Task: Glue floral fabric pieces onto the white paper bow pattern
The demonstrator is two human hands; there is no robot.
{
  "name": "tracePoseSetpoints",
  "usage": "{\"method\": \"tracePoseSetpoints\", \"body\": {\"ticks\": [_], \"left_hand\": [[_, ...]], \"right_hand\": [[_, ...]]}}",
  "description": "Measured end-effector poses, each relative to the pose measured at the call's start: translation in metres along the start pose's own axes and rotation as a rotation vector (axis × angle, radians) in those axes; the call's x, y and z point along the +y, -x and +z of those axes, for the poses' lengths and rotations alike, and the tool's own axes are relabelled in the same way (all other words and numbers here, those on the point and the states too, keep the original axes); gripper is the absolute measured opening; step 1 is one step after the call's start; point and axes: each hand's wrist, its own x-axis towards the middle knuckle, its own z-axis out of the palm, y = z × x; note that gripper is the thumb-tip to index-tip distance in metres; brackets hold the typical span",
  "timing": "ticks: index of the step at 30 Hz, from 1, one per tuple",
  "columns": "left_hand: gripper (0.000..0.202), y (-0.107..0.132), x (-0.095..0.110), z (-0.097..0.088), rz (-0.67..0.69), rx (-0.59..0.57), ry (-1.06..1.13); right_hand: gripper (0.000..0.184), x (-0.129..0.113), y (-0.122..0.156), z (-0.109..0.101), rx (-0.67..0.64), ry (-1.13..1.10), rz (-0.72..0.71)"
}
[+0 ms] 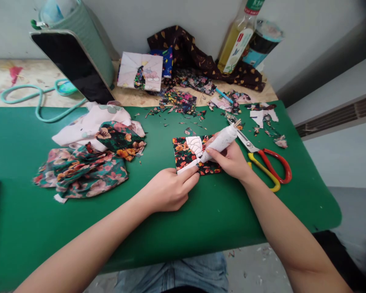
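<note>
The tip of the white tube [221, 141] is hard to make out where it meets the work, and the palm side of the right hand [232, 160] is turned away, so only the thumb and the finger backs show around the tube. The fingertips of the left hand [167, 190] are curled under; whether they pinch the white strip [187, 167] or only press it down cannot be told. The near right corner of the floral fabric square [183, 156] is covered by the right hand. The right hand is closed around the lower half of the tube, which slants up and away from the grip, its far end thick and crumpled. The left-hand fingers are drawn together against the end of the strip, just in front of the tube tip. The square lies flat on the green table [201, 228], directly under both grips. It is dark, with orange and red flowers, and it carries a white ribbed cut-out [194, 145] just beyond the strip. Scissors [262, 158] with red and yellow handles lie just beyond the right wrist. A fabric pile [91, 162] lies well apart from the left hand, on its outer side.
</note>
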Motion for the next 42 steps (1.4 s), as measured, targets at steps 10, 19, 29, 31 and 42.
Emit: {"method": "tracePoseSetpoints", "body": {"ticks": [10, 19, 29, 31, 42], "left_hand": [[0.035, 0.0, -0.001, 0.0, -0.003, 0.02, -0.003], [0.035, 0.0, -0.001, 0.0, -0.001, 0.023, -0.002], [0.034, 0.001, -0.001, -0.001, -0.015, 0.039, 0.018], [0.035, 0.001, 0.0, 0.0, -0.019, 0.044, 0.036], [0.052, 0.005, -0.005, 0.005, -0.172, 0.292, 0.098]], "right_hand": [[0.036, -0.004, -0.001, 0.0, -0.012, -0.005, -0.013], [0.051, -0.003, 0.0, 0.003, 0.041, -0.077, 0.111], [0.049, -0.005, 0.0, 0.003, 0.043, -0.074, 0.109], [0.049, -0.006, -0.001, 0.003, 0.057, -0.099, 0.121], [0.053, 0.006, -0.015, -0.003, 0.311, -0.343, 0.141]]}}
